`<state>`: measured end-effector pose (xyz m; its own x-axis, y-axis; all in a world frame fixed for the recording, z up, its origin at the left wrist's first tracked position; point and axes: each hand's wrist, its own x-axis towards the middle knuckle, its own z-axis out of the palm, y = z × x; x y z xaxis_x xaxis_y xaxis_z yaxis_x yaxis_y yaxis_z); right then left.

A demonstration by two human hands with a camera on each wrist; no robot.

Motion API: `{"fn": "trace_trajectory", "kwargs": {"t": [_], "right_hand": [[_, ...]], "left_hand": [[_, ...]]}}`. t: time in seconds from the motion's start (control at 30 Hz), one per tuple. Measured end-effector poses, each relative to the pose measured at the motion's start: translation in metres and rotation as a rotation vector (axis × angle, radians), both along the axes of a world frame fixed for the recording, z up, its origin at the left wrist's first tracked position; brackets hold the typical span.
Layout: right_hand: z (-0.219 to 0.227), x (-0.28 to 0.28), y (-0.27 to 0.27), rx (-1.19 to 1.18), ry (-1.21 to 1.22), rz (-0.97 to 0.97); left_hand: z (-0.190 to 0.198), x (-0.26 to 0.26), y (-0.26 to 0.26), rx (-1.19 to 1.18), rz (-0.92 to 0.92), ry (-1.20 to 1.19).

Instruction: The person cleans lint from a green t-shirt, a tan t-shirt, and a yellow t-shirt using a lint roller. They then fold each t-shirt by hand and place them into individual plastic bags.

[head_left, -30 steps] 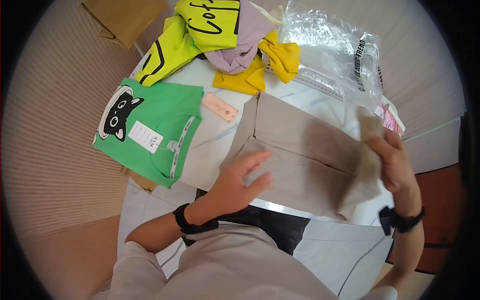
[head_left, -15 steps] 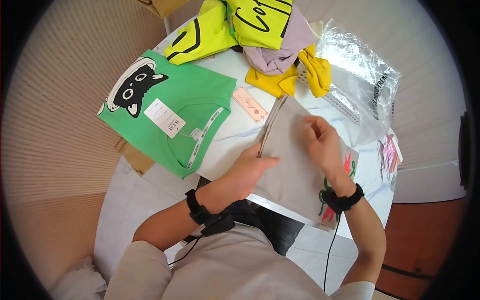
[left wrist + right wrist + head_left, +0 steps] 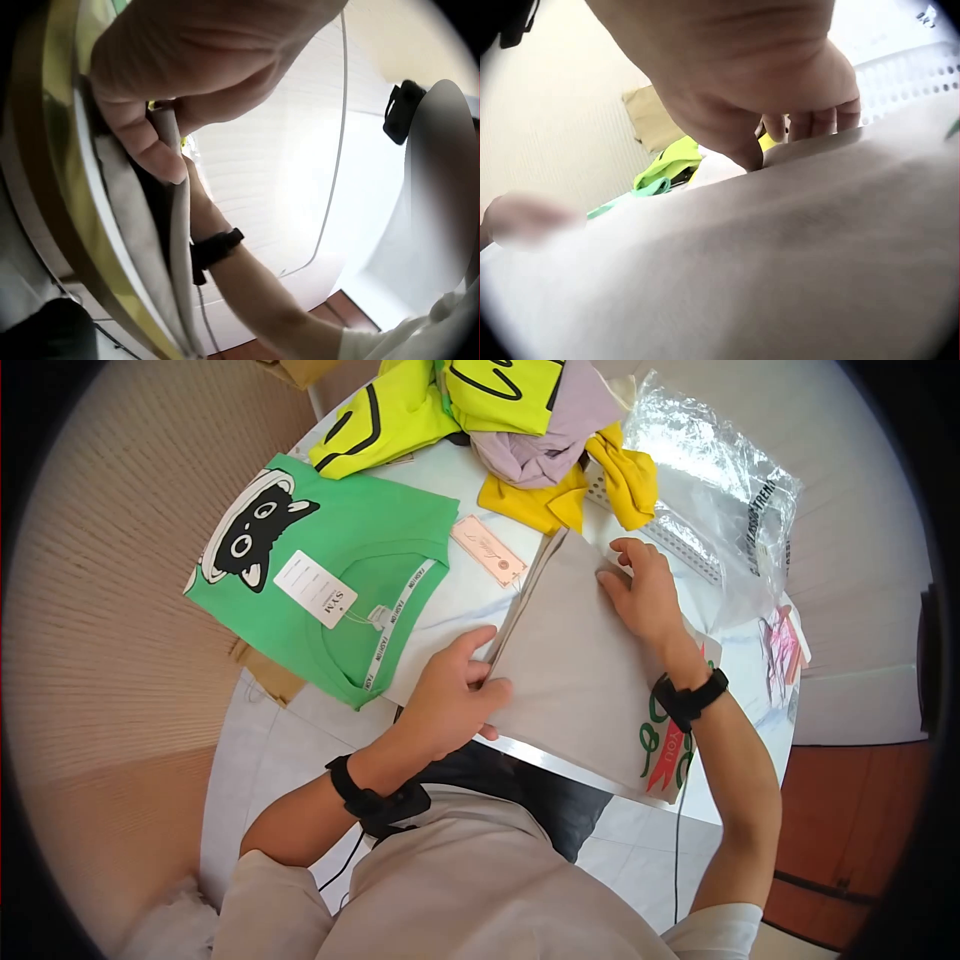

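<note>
A folded grey-beige shirt [image 3: 570, 650] lies on the table in front of me, its green and red print showing at the right end. My left hand [image 3: 450, 695] is at the shirt's left edge, thumb over the top layers. In the left wrist view its fingers [image 3: 161, 161] pinch a fabric edge [image 3: 180, 240]. Across the far edge, my right hand [image 3: 645, 595] holds the shirt with its thumb on the cloth and its other fingers curled over the edge. The right wrist view shows these fingers [image 3: 825, 120] partly hidden behind the fabric [image 3: 727, 247].
To the left lies a green cat-print shirt [image 3: 345, 510] with a white tag [image 3: 315, 590]. A pink tag [image 3: 488, 550] is between the two shirts. Heaped neon-yellow [image 3: 385, 420], lilac [image 3: 550, 445] and mustard [image 3: 630, 480] clothes sit behind. A clear plastic bag [image 3: 715, 490] covers a white perforated basket.
The shirt has been folded over, bringing its print to the top. My right hand has come from the right end to the far edge; my left hand has shifted slightly left and nearer me.
</note>
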<state>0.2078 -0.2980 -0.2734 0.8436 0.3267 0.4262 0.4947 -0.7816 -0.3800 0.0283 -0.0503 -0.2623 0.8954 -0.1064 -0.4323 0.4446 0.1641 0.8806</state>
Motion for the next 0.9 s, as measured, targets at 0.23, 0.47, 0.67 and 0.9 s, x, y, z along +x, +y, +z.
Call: {"fn": "trace_trajectory", "kwargs": {"t": [0.23, 0.47, 0.67, 0.9], "right_hand": [[0.066, -0.126, -0.078, -0.181, 0.18, 0.452], [0.028, -0.207, -0.125, -0.37, 0.09, 0.462], [0.034, -0.214, -0.122, -0.237, 0.244, 0.451], [0.07, -0.16, -0.118, -0.219, 0.219, 0.193]], "left_hand": [[-0.014, -0.002, -0.001, 0.296, -0.014, -0.233], [-0.018, -0.005, -0.005, 0.539, 0.006, -0.4], [-0.011, -0.004, -0.003, 0.885, -0.098, -0.568], [0.024, 0.019, -0.032, 0.913, -0.257, -0.987]]}}
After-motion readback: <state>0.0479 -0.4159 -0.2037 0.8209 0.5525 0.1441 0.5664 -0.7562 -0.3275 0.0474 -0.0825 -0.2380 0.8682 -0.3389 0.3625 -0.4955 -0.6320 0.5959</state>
